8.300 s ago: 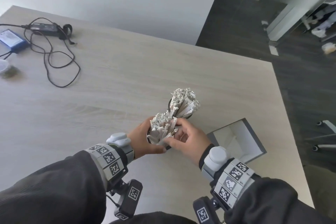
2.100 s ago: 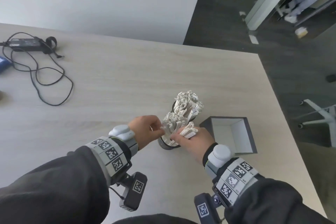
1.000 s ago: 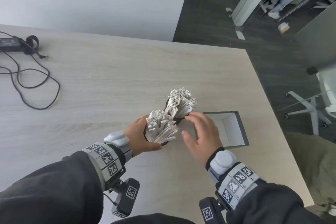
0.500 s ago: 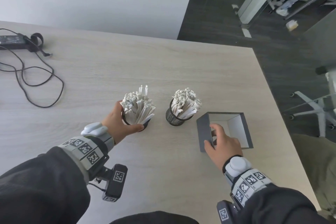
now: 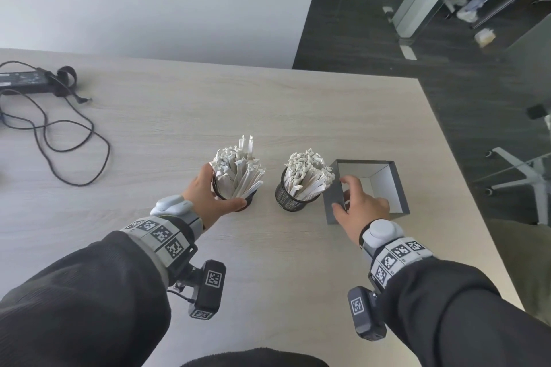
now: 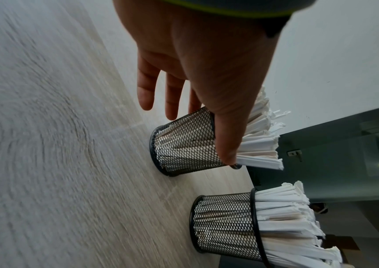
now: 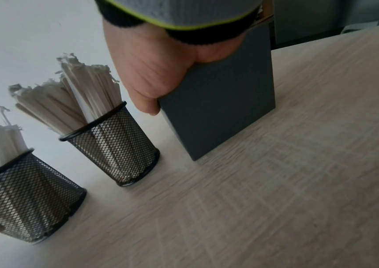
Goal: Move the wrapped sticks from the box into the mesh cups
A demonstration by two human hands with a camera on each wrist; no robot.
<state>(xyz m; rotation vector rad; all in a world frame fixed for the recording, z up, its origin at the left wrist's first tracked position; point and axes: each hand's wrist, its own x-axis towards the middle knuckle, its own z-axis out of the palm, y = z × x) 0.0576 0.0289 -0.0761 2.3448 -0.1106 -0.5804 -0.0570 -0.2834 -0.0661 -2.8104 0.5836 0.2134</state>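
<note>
Both hands had a grip on something: the left hand [image 5: 208,198] curled round the left mesh cup [image 6: 183,145], thumb along its rim, and the right hand [image 5: 362,205] pinched the near wall of the grey box [image 5: 384,185], fingers inside. All wrapped sticks [image 5: 238,170] stood in the two cups; the box looked empty. At three o'clock of the left cup, the second mesh cup [image 5: 293,199] stood just beside the box on the tabletop [image 5: 268,262]. Dragging the box could nudge that top-heavy cup over and spill sticks.
</note>
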